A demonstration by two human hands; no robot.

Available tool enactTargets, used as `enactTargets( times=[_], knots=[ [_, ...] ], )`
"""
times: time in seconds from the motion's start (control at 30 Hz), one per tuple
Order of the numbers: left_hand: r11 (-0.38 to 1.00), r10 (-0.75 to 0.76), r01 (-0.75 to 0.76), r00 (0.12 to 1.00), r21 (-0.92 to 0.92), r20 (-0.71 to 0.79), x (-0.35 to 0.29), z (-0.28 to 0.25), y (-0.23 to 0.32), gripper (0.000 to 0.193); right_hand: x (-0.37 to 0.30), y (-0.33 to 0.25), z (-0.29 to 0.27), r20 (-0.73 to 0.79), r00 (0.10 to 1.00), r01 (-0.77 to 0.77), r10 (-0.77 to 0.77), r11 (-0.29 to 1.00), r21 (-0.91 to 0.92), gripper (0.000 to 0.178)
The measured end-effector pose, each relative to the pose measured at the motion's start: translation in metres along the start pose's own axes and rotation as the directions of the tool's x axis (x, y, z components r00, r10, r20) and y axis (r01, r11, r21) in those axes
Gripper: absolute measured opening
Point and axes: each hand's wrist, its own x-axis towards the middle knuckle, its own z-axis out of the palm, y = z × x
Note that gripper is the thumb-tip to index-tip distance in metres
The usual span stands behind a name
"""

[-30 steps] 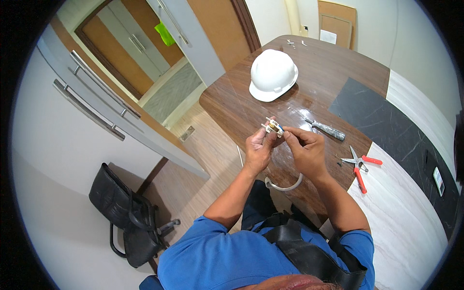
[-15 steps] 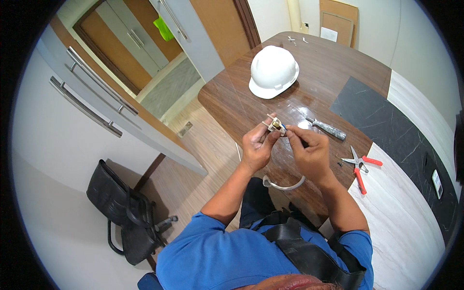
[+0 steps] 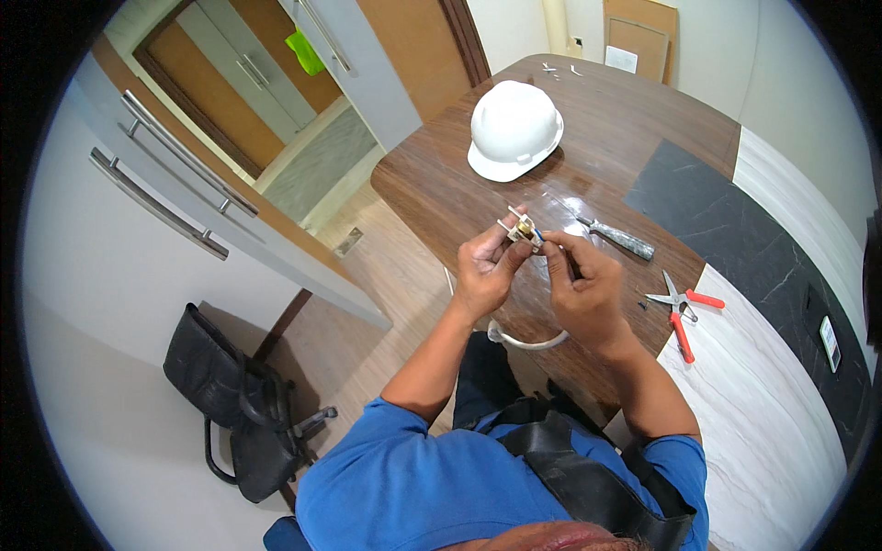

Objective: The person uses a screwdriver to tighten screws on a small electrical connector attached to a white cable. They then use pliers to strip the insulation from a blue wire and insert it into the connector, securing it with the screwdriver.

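Over the table edge, my left hand [image 3: 485,274] is closed on an opened electrical plug [image 3: 525,230], white with brass-coloured metal inside and two prongs pointing away to the upper left. My right hand [image 3: 588,280] is pinched at the plug's near right side, where a short bit of blue wire [image 3: 539,235] shows at the fingertips. Something dark shows within the right hand's curled fingers; I cannot make out what it is. A white cable [image 3: 537,345] curves below the hands, and its link to the plug is hidden.
On the brown table [image 3: 634,106] lie a white hard hat [image 3: 516,129], a screwdriver [image 3: 623,241] and, toward the pale panel, red-handled cutters [image 3: 680,301]. A phone [image 3: 831,344] rests at the far right. White scraps [image 3: 551,70] lie at the back. A black chair [image 3: 234,395] stands left.
The plug has turned slightly, so its prongs and brass inside show more plainly. The white cable's curve has shifted a little to the left. Both hands keep their grip.
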Motion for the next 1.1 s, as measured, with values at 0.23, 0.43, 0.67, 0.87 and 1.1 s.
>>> enactTargets(
  times=[0.23,0.43,0.67,0.87,1.1],
  knots=[
    [0.998,0.052,-0.052,0.999,0.025,0.003,0.002,0.001,-0.002,0.052,0.005,-0.003,-0.008,0.064,0.997,0.047,-0.038,0.989,-0.140,0.012],
    [0.989,-0.048,0.052,0.998,-0.135,0.030,0.003,0.004,-0.001,0.052,0.004,0.011,-0.004,0.002,0.993,0.122,-0.122,0.988,-0.096,0.009],
    [0.985,-0.044,0.051,0.998,-0.162,0.045,0.003,0.010,0.002,0.056,0.007,0.005,-0.010,0.009,0.993,0.121,-0.121,0.988,-0.098,0.012],
    [0.971,-0.135,0.136,0.991,-0.198,0.021,-0.001,0.012,-0.003,0.059,0.009,0.014,-0.018,0.150,0.928,0.368,-0.340,0.894,-0.254,0.013],
    [0.949,-0.182,0.201,0.978,-0.244,0.097,0.002,0.011,-0.009,0.060,0.013,0.007,-0.023,0.123,0.968,0.239,-0.220,0.957,-0.167,0.011]
  ],
)
